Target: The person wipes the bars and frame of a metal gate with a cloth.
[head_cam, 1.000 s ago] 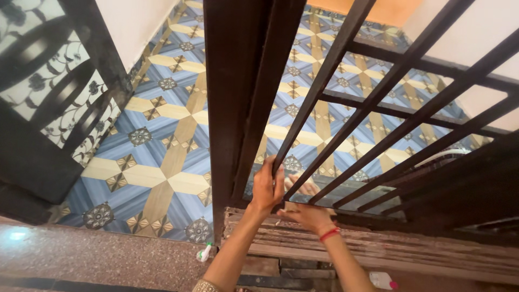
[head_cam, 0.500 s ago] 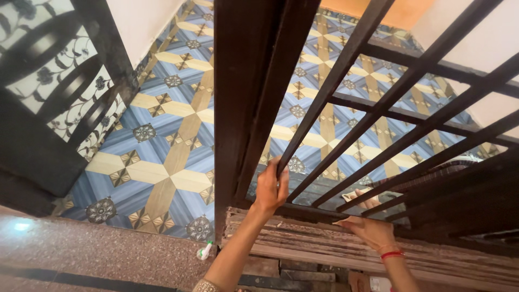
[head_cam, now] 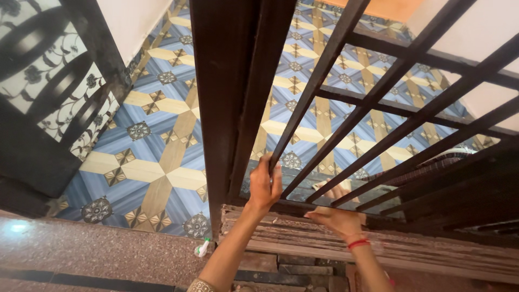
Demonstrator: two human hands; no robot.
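The left hand [head_cam: 265, 186] gripped a bar low on the dark metal window grille [head_cam: 378, 108]; the right hand [head_cam: 338, 219] pressed open-palmed just beside, at its bottom rail (fixing unfinished, seemingly) above stacked planks [head_cam: 432, 251].

Left hand [head_cam: 264, 186] raised on an outstretched bare forearm, fingers [head_cam: 268, 162] curled closed in a grip, right hand [head_cam: 335, 215] lower, palm down, fingers extended forward, red band around the wrist
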